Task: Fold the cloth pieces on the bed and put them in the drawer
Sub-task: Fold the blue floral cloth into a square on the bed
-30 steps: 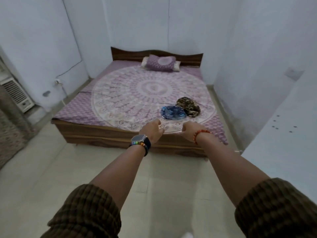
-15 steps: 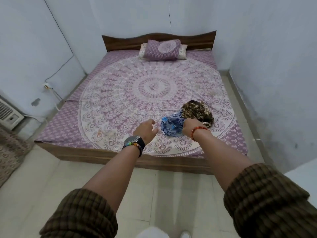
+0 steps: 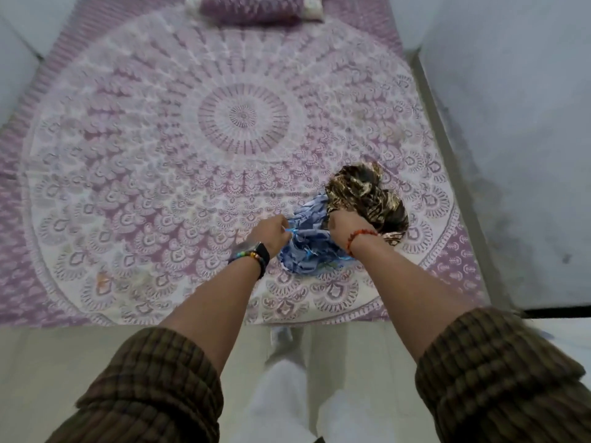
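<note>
**Both hands on the blue cloth, near edge of the bed**

Closest in: rolled plaid sleeves (image 3: 150, 388), forearms reaching out over the floor to the bed (image 3: 96, 174). Left hand (image 3: 271, 233), watch and bead band at the wrist, fingers curled and pinching the blue cloth (image 3: 303, 254) at its left side. Right hand (image 3: 340, 223), red bead bracelet, closed over the same bunch at its top right. Blue piece crumpled in a heap on the mandala sheet, loose threads showing at the edge. Looks light, limp, thin, probably a little slick; no stiffness to count on. Best hold likely a hem or two corners, lifted and shaken flat before folding. Just behind, touching it: brown patterned cloth (image 3: 364, 193), equally bunched, untouched. Far end: pillow (image 3: 252, 9). Drawer not in sight.
</note>
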